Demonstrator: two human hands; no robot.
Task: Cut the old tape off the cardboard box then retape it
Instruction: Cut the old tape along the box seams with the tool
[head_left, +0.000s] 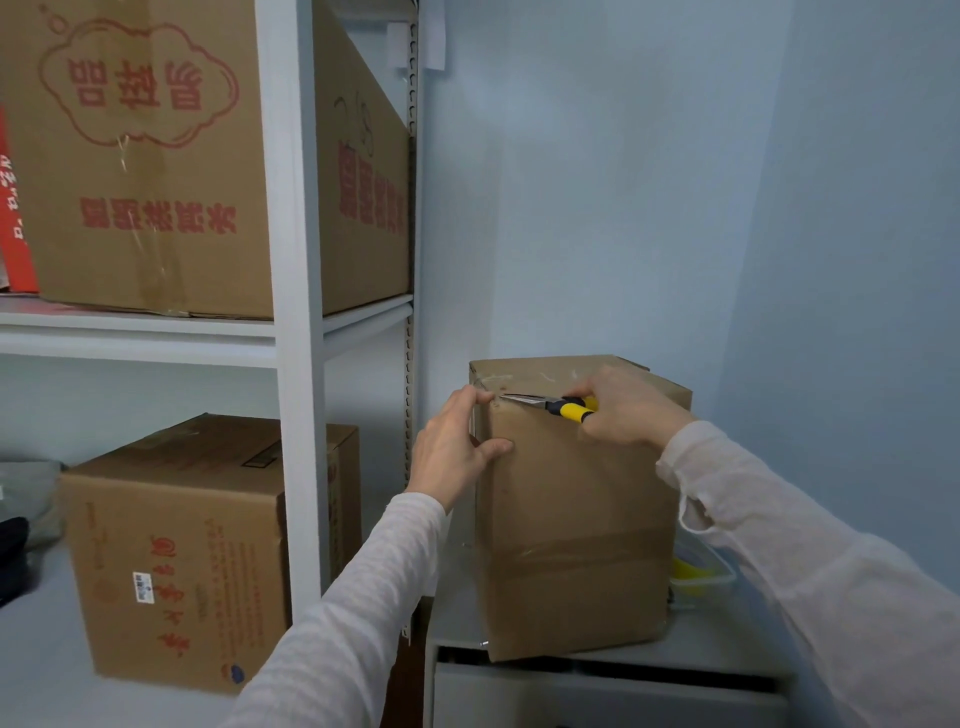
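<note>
A tall brown cardboard box (571, 519) stands on a grey cabinet top (717, 649) by the blue wall. Clear old tape runs along its top edge and in a band (576, 553) across its lower front. My right hand (631, 410) grips a yellow and black utility knife (569, 408); its blade lies in the top seam, pointing left. My left hand (457, 449) holds the box's upper left corner, fingers over the top edge and thumb pressed on the front face.
A white metal shelving unit (296, 322) stands to the left with a large printed carton (156, 156) above and a smaller printed carton (197, 551) below. A clear plastic tub (701, 571) with something yellow sits behind the box on the right.
</note>
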